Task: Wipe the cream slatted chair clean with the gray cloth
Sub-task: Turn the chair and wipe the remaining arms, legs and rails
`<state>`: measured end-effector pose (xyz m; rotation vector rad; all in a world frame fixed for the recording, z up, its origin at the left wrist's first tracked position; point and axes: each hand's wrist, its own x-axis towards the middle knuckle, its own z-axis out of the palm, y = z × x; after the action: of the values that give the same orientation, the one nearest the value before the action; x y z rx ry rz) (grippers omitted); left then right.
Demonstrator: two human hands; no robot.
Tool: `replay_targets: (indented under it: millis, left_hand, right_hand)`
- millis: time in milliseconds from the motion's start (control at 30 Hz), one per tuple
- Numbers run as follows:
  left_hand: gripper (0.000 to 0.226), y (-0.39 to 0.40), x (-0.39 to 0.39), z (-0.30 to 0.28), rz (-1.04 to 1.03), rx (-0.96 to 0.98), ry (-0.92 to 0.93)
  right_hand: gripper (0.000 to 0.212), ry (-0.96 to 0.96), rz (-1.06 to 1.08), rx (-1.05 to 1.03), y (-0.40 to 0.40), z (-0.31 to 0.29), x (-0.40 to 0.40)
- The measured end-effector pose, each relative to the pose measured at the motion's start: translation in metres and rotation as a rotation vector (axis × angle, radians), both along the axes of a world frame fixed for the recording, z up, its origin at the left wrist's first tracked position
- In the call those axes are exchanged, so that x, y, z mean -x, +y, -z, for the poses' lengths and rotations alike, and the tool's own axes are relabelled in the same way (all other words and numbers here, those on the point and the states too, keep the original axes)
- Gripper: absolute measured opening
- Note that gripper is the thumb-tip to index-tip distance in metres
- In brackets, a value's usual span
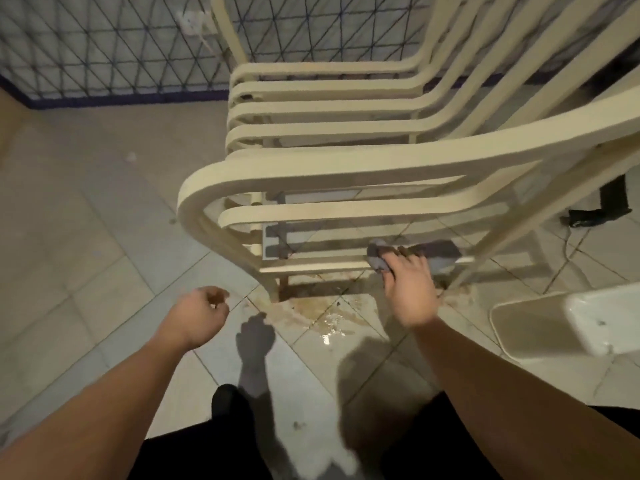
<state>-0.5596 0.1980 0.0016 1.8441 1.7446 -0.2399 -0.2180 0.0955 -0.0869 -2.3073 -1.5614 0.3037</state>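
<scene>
The cream slatted chair (332, 168) fills the middle and upper right of the head view, its armrest loop nearest me. My right hand (410, 292) presses the gray cloth (379, 256) against a low side slat near the chair's rear leg. Part of the cloth is hidden under my fingers. My left hand (202, 315) hangs over the floor tiles left of the chair's front leg, fingers curled loosely with nothing in them.
A wet brownish puddle (322, 317) spreads on the floor tiles by the chair leg. A white plastic basin or seat (568, 327) sits at the right. A dark cable and object (595, 213) lie behind the chair. A mesh fence (104, 46) runs along the back.
</scene>
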Motion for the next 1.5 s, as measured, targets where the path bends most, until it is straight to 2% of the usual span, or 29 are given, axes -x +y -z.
replay_targets:
  millis: [100, 233, 333, 467, 500, 600, 633, 767, 900, 1067, 1167, 1333, 1433, 1500]
  left_hand:
    - [0.037, 0.02, 0.015, -0.01, -0.163, -0.041, -0.246]
    - [0.039, 0.024, 0.001, -0.025, -0.128, -0.084, -0.505]
    - [0.028, 0.023, -0.01, -0.029, -0.071, -0.159, -0.53]
    - [0.01, 0.033, -0.01, -0.029, -0.088, -0.208, -0.49]
    - [0.008, 0.035, -0.01, -0.029, -0.089, -0.197, -0.48]
    - [0.011, 0.041, -0.009, -0.028, -0.084, -0.188, -0.456]
    - [0.011, 0.041, -0.009, -0.028, -0.082, -0.19, -0.448]
    - [0.013, 0.044, -0.01, -0.027, -0.058, -0.225, -0.394]
    - [0.015, 0.045, -0.008, -0.028, -0.054, -0.223, -0.371]
    - [0.02, 0.05, -0.004, -0.029, -0.042, -0.17, -0.433]
    - [0.023, 0.055, 0.001, -0.03, -0.053, -0.151, -0.526]
    - [0.029, 0.057, 0.011, -0.035, -0.07, -0.12, -0.607]
    - [0.023, 0.054, 0.025, -0.018, -0.193, 0.001, -0.519]
    - [0.014, 0.04, 0.028, -0.001, -0.344, 0.112, -0.501]
  right_hand:
    - [0.035, 0.098, -0.074, -0.046, 0.02, -0.009, 0.048]
    - [0.046, 0.164, -0.313, -0.038, 0.057, -0.02, 0.128]
    - [0.05, 0.116, -0.403, 0.023, 0.072, -0.025, 0.164]
    - [0.054, 0.012, -0.733, -0.067, 0.057, -0.024, 0.122]
    - [0.05, 0.02, -0.701, -0.075, 0.057, -0.028, 0.106]
    - [0.035, 0.038, -0.323, -0.046, 0.069, -0.046, 0.095]
    - [0.032, 0.041, -0.279, -0.014, 0.076, -0.051, 0.107]
    - [0.035, 0.098, -0.504, 0.073, 0.08, -0.043, 0.158]
    - [0.049, -0.016, -0.597, 0.036, 0.068, -0.028, 0.12]
    - [0.046, -0.065, -0.347, 0.084, 0.032, -0.031, 0.049]
    - [0.04, -0.058, -0.229, 0.05, 0.02, -0.034, 0.037]
    - [0.038, -0.034, -0.216, 0.039, 0.03, -0.033, 0.079]
    - [0.038, 0.112, -0.298, 0.008, 0.053, -0.045, 0.127]
    - [0.029, 0.271, -0.216, -0.026, 0.066, -0.056, 0.155]
